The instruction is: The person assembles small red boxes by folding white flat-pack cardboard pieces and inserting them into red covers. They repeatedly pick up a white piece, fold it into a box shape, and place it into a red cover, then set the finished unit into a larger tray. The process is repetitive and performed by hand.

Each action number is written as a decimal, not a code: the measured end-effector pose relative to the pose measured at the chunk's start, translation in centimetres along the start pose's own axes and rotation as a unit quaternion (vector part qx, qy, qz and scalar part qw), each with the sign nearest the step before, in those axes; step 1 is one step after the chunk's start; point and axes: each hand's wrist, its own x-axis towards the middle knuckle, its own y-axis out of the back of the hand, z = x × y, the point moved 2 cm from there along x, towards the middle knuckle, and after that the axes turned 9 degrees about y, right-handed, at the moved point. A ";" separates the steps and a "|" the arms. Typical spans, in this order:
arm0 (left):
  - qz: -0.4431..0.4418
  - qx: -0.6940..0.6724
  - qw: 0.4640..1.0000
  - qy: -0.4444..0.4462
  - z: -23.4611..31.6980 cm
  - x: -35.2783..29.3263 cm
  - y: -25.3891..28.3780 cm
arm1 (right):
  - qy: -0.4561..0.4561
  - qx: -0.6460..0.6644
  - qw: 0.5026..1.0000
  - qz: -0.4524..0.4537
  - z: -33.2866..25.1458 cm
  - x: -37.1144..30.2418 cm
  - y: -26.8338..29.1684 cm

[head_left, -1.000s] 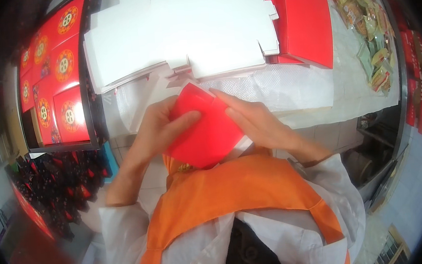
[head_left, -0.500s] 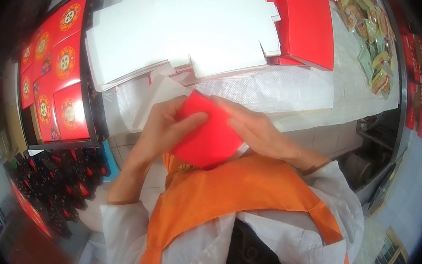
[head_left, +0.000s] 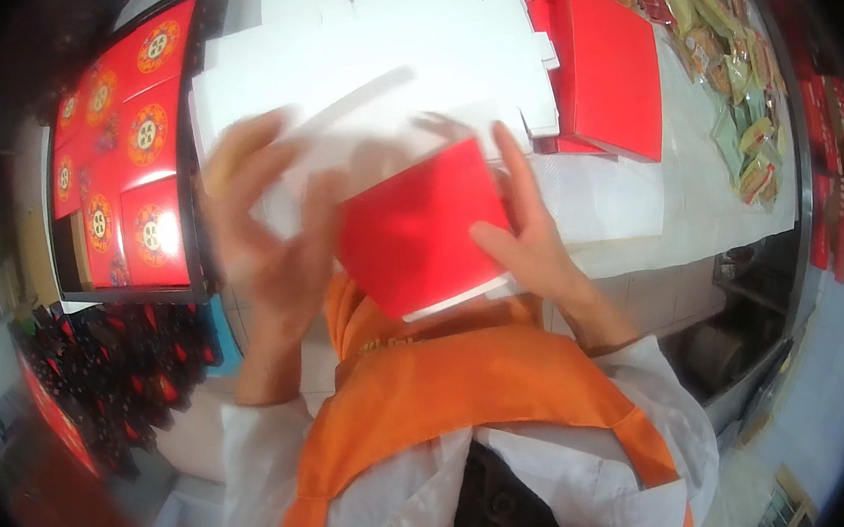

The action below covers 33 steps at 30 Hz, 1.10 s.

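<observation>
A plain red card carton with a white lower edge is tilted in front of my apron. My right hand grips its right side, thumb on the red face and a finger stretched along the edge. My left hand is off the carton to its left, smeared by motion, with its fingers spread apart. Above it a blurred pale strip crosses the white card; I cannot make out what it is. Beyond both hands lies a stack of white card blanks on the table.
At the left a dark tray holds several red boxes with round patterns. A larger red box stands right of the blanks. Wrapped packets lie along the table's right edge. Dark red-patterned items are piled at lower left.
My left hand has let go of the carton and moved up and left, its fingers spreading. The carton has turned to show a broad red face, still in my right hand.
</observation>
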 end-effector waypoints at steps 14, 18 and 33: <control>-0.243 -0.250 0.789 0.505 -1.7 -13.1 -1.1 | 0.057 -0.116 0.991 0.024 5.0 -5.4 0.7; -0.201 -0.235 0.828 0.468 -2.0 -13.7 -1.6 | 0.085 -0.092 0.990 0.068 6.7 -5.4 0.6; -0.171 -0.216 0.849 0.450 -0.4 -10.6 -2.8 | -0.015 0.074 0.983 0.166 4.9 -3.7 -1.0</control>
